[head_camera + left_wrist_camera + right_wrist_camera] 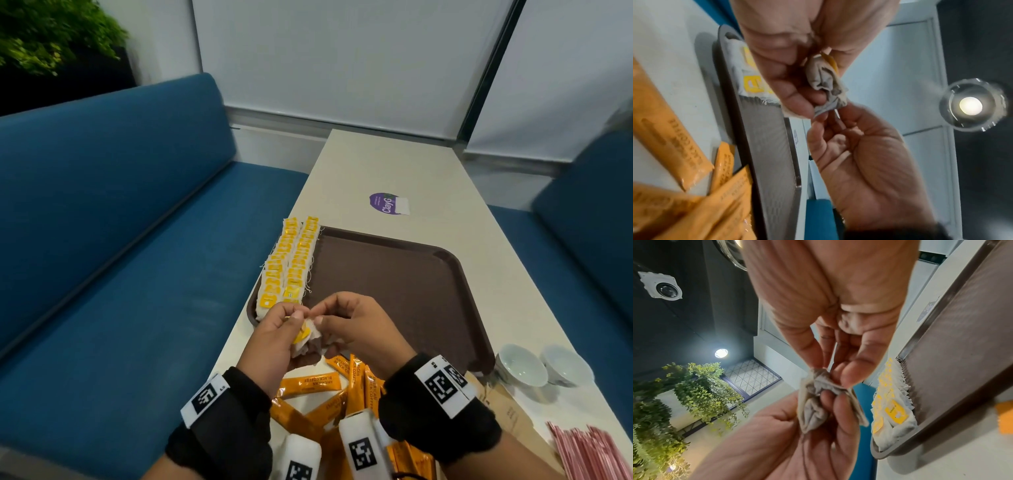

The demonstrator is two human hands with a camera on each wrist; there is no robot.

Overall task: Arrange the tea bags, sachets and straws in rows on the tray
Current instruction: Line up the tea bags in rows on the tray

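Note:
Over the near left corner of the brown tray [394, 284], both hands meet on a crumpled bunch of white tea bags [308, 337] with yellow tags. My left hand [298, 318] grips the bunch [826, 81] from below, fingers curled round it. With thumb and fingers, my right hand [830, 371] pinches the top end of the bunch [812, 410]. Two rows of tea bags [291, 263] lie along the tray's left side. Orange coffee sachets [311, 383] sit in a loose heap under my wrists. Red-and-white straws [589, 448] lie at the bottom right.
Two white bowls [524, 366] stand right of the tray's near corner, with a brown paper bag [507, 407] below them. A purple sticker [387, 204] is on the cream table beyond the tray. Blue sofa seats flank the narrow table on both sides.

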